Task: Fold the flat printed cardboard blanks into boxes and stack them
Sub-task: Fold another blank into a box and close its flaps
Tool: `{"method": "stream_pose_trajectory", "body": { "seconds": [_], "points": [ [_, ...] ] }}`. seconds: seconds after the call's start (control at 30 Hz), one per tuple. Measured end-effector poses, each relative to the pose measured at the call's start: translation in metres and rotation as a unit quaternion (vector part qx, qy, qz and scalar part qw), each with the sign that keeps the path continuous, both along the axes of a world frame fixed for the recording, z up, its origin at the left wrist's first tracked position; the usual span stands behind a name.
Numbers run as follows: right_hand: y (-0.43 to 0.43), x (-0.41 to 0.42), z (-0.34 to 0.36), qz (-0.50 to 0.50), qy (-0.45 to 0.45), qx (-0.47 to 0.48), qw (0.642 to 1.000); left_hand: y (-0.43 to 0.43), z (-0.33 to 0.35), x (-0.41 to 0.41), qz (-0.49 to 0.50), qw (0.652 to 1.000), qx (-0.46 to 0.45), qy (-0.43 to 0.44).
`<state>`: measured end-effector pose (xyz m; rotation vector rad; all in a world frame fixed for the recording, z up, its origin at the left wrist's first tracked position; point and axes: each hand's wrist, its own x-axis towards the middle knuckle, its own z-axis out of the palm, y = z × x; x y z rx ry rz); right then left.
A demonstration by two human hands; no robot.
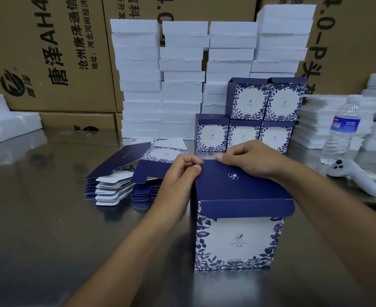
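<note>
Two bare forearms reach in from the bottom edge, cut off below the elbow, toward an upright printed box (pixel 238 229) standing on the steel counter (pixel 38 229) in the head view. Its dark blue lid is folded over the top, the tuck flap hanging loose over the front panel. The left hand (pixel 180 171) pinches the lid's far left corner with curled fingers; the right hand (pixel 249 160) lies with fingers half closed on the far edge, thumb pressing down. A small white emblem marks the lid; the lettering under the front-panel logo is too small to read.

Flat blanks (pixel 125 180) lie in two piles left of the box, partly hidden by the left wrist. Five finished boxes (pixel 247 120) are stacked in two rows behind the hands, the bottom row partly blocked. White foam blocks (pixel 182 80) rise in columns behind them. Brown cartons (pixel 49 58) along the back carry sideways Chinese print and "AH4", cropped by the frame. At right stand a water bottle (pixel 343 134), its blue label illegible, and a white controller (pixel 353 176).
</note>
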<state>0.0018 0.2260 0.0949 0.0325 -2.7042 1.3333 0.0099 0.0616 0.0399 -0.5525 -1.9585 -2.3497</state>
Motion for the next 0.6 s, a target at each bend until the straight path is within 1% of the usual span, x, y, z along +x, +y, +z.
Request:
{"method": "stream_pose_trajectory", "body": {
  "seconds": [0.1, 0.2, 0.27, 0.33, 0.43, 0.6],
  "points": [
    [-0.002, 0.0, 0.0, -0.003, 0.012, -0.029, 0.999, 0.001, 0.009, -0.002, 0.013, 0.999, -0.017, -0.046],
    [-0.003, 0.002, 0.0, -0.005, 0.011, -0.042, 0.999, 0.003, 0.024, -0.011, 0.012, 0.991, -0.101, -0.091],
    [-0.003, 0.003, 0.0, -0.007, 0.004, -0.049, 0.999, 0.004, 0.033, -0.018, -0.01, 0.981, -0.17, -0.096],
    [-0.003, 0.003, 0.001, -0.011, -0.002, -0.044, 0.999, 0.005, 0.039, -0.023, -0.018, 0.973, -0.212, -0.094],
    [-0.002, 0.003, 0.001, -0.017, -0.006, -0.049, 0.999, 0.007, 0.041, -0.027, -0.004, 0.972, -0.205, -0.113],
    [-0.002, 0.003, 0.0, -0.019, -0.007, -0.055, 0.998, 0.009, 0.034, -0.029, -0.019, 0.978, -0.135, -0.159]
  ]
}}
